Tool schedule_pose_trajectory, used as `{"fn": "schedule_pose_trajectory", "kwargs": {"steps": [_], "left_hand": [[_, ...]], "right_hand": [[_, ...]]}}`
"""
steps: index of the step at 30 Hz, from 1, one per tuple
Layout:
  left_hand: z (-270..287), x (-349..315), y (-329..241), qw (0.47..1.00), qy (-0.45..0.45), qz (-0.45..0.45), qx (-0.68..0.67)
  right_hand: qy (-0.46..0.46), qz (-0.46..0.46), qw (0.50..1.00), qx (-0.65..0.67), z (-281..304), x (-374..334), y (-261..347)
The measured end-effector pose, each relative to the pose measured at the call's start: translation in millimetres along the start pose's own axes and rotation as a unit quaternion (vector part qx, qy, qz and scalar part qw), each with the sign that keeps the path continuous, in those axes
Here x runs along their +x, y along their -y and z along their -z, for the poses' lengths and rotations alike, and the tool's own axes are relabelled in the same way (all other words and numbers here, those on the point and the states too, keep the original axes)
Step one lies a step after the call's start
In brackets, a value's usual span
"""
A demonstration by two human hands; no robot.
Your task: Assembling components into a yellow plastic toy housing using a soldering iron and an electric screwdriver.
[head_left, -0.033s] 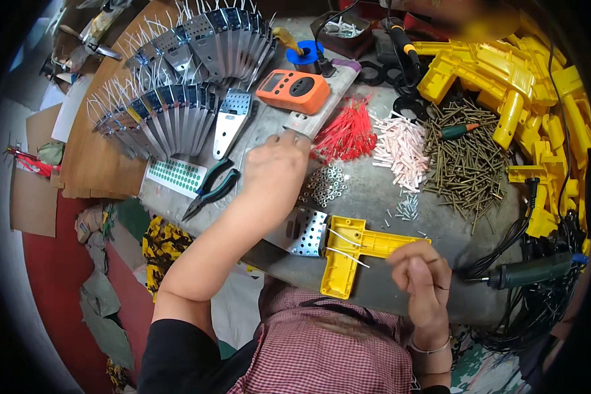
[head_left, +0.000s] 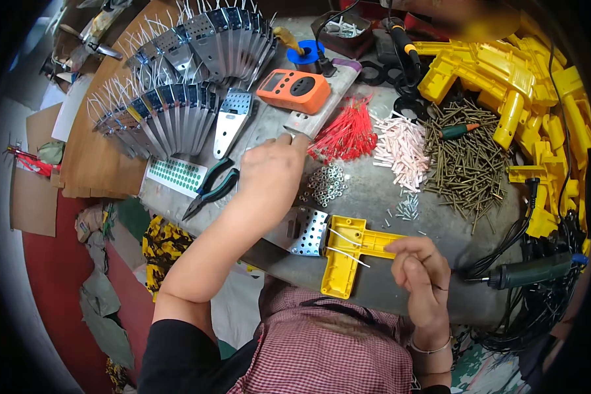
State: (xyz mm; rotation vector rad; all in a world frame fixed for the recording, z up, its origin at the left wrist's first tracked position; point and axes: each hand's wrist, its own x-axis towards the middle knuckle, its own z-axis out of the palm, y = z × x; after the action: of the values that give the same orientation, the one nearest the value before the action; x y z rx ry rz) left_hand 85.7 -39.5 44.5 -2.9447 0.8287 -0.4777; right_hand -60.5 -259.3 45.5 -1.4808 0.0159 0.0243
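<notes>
A yellow T-shaped plastic housing half [head_left: 338, 279] lies hollow side up at the table's front. Against its left side sits a perforated metal plate [head_left: 310, 235], with two white wires [head_left: 351, 257] running from it across the housing. My right hand [head_left: 423, 279] is at the end of the housing's handle, fingers curled in and thumb close to them; anything between them is too small to make out. My left hand [head_left: 272, 171] reaches over the table beside the grey power strip [head_left: 302, 121] and the pile of red-sleeved wires [head_left: 345, 134]. Its fingertips are mostly hidden behind the hand.
Small nuts [head_left: 325, 186], pinkish-white sleeves [head_left: 400, 151], short screws [head_left: 407, 207] and long brass-coloured screws [head_left: 466, 157] lie in piles. An orange meter [head_left: 293, 92], pliers [head_left: 210, 190] and rows of metal plates [head_left: 157, 115] stand left; yellow housings [head_left: 505, 72] and an electric screwdriver [head_left: 532, 272] are right.
My left hand has drawn back slightly left. My right hand's fingers have shifted a little left, over the end of the housing's handle. The housing and plate stay put.
</notes>
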Motion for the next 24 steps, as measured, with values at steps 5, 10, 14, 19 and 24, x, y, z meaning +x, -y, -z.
{"fn": "schedule_pose_trajectory", "kwargs": {"steps": [5, 10, 14, 19, 24], "left_hand": [[46, -15, -25, 0.785, 0.192, 0.052, -0.587], [49, -29, -48, 0.746, 0.149, -0.002, -0.649], [51, -41, -37, 0.75, 0.158, 0.039, -0.641], [50, -51, -40, 0.797, 0.098, 0.003, -0.595], [38, -64, -26, 0.869, 0.037, -0.023, -0.493]], "right_hand": [[0.022, -0.026, 0.999, -0.012, -2, 11, 5], [0.002, -0.057, 0.995, 0.08, -15, 23, 7], [-0.044, -0.046, 0.998, -0.005, -6, 15, 5], [-0.005, 0.004, 0.989, -0.149, -11, 11, 2], [-0.001, -0.053, 0.936, -0.348, -24, 4, 25]]}}
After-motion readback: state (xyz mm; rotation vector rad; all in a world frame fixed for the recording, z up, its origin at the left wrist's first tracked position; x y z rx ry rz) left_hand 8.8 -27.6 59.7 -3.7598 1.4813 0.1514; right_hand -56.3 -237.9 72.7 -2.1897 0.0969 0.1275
